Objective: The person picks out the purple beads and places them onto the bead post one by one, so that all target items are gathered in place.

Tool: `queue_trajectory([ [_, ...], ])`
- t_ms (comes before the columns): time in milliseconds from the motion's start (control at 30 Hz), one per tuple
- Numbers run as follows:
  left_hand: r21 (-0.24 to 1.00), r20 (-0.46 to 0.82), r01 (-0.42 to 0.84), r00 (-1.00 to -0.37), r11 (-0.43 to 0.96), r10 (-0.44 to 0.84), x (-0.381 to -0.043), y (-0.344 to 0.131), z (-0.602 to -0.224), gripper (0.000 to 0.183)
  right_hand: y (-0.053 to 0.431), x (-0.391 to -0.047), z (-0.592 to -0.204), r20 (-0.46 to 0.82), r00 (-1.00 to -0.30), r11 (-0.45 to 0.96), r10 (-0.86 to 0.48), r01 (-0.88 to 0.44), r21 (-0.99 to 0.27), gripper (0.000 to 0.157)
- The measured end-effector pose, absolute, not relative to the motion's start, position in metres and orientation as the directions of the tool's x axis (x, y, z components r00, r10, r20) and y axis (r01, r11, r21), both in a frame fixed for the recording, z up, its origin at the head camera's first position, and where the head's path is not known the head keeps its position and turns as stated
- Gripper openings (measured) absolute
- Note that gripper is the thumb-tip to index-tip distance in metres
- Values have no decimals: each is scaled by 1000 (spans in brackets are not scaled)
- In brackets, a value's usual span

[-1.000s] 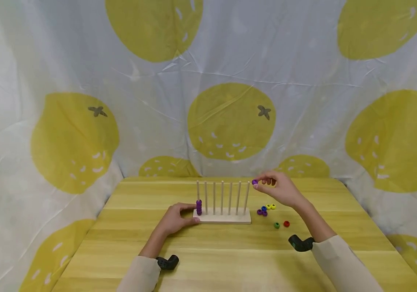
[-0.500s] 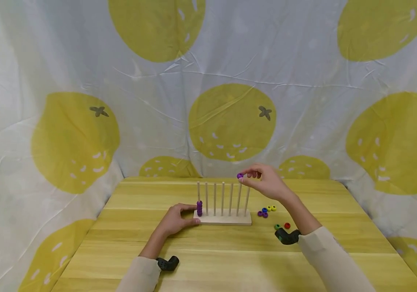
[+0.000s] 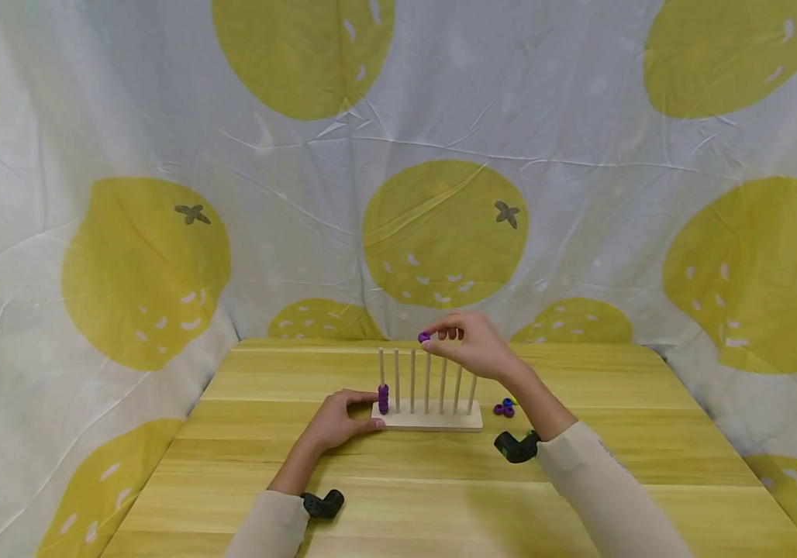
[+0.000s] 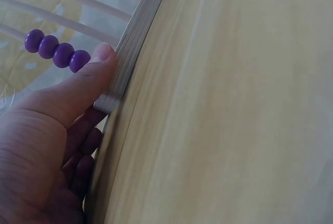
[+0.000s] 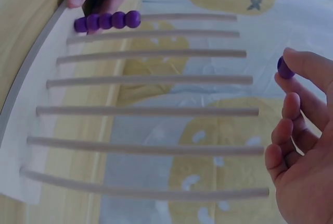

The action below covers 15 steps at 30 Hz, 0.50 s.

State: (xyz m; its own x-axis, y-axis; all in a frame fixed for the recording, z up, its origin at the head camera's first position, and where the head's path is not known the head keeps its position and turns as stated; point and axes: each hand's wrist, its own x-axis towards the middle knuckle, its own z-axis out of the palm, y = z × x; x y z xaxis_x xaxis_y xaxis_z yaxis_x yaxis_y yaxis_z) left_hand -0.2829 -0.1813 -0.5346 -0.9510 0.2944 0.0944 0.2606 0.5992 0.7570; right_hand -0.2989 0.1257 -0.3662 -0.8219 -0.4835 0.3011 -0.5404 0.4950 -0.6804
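Observation:
A wooden peg rack [image 3: 433, 421] with a row of upright pegs stands on the table. Several purple beads [image 5: 105, 21] are stacked low on its leftmost peg. My left hand [image 3: 332, 421] grips the left end of the base, thumb on the front edge and fingers around behind. Between thumb and index finger, my right hand [image 3: 475, 346] pinches a single purple bead [image 5: 285, 67]. That bead is level with the peg tips, over the middle peg in the head view. In the right wrist view it sits off the peg ends, its other fingers loosely bent.
Loose beads lie on the table right of the rack, among them purple beads [image 3: 504, 411] and a blue bead [image 3: 508, 402]. My right forearm hides most of the others. A fruit-print curtain [image 3: 301, 232] hangs behind the wooden table [image 3: 398, 496].
My right hand has carried the purple bead leftward from beyond the rack's right end to over its middle, rising slightly at first. The left hand keeps its grip on the base.

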Motion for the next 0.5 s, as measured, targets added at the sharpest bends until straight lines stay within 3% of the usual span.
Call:
queue_trajectory([
  [500,764,89,249,-955,596,284,-283,-181,-535,55,85,-307,-367,316,-771,489,-553,-608,-626,21],
])
